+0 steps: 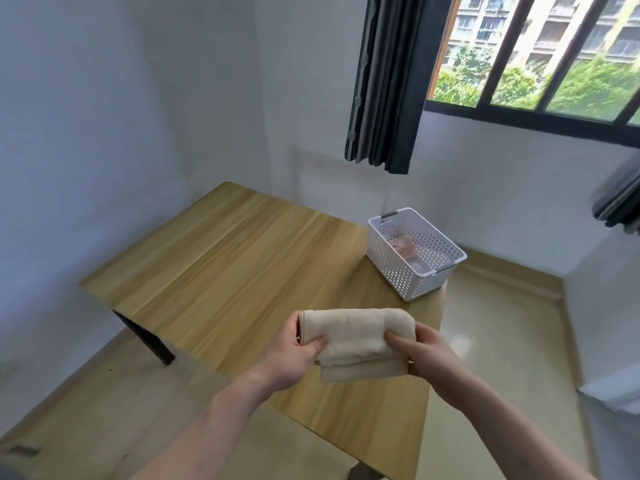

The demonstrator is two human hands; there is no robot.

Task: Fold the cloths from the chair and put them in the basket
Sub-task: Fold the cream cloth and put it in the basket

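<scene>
In the head view, a person holds a folded cream cloth [356,342] with both hands above the near right part of a wooden table [221,268]. The left hand [294,355] grips the cloth's left end, with the thumb [317,342] lying across the top of the fabric and the fingers curled behind its edge. The right hand [427,358] grips the right end in the same way, its thumb [398,341] pressed on top and the other fingers hidden under the cloth. The cloth is folded into a thick bundle of several layers; its lower layers hang a little below the hands. Whether it touches the tabletop cannot be told.

A white perforated basket [412,271] stands at the table's far right corner, well apart from the hands. Its wall nearest the room overhangs or sits right at the table's right edge. Inside it lies a pinkish-brown cloth [405,249], seen over the rim and partly through the holes.

The table stands with its far edge near a white wall [104,98], and a dark leg [152,342] shows under its left edge. Above the basket hangs a dark curtain [388,81] beside a barred window [540,57], through which trees and buildings are seen. A second dark curtain [620,199] shows at the right edge of the view. The floor [498,341] is pale and glossy.
</scene>
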